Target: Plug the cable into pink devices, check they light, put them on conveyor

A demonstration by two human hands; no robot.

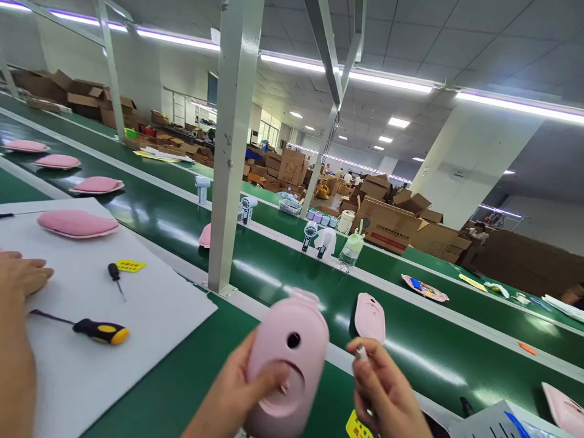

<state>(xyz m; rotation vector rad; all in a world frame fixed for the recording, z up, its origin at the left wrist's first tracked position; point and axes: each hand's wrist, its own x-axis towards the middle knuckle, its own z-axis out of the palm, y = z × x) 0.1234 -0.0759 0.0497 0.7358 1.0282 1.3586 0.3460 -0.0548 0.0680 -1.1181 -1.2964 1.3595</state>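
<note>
My left hand [237,386] grips a pink oval plastic housing [308,340], held upright over the green bench. Its thumb rests in the round recess on the face, below a small black window. To the right, my right hand [387,389] pinches a small white piece with a metal end [362,351], which looks like a cable plug. The two hands are apart. Just beyond the right hand, a similar pink housing [370,316] lies on the green belt. A yellow label [358,426] is partly hidden beside the right wrist.
At left, a co-worker's hand [27,274] rests by a white sheet [150,328] holding a yellow-black screwdriver [103,331], a smaller screwdriver [114,274] and a pink plush-like piece [77,224]. A metal post [223,182] stands ahead. A grey tray [488,423] sits at lower right.
</note>
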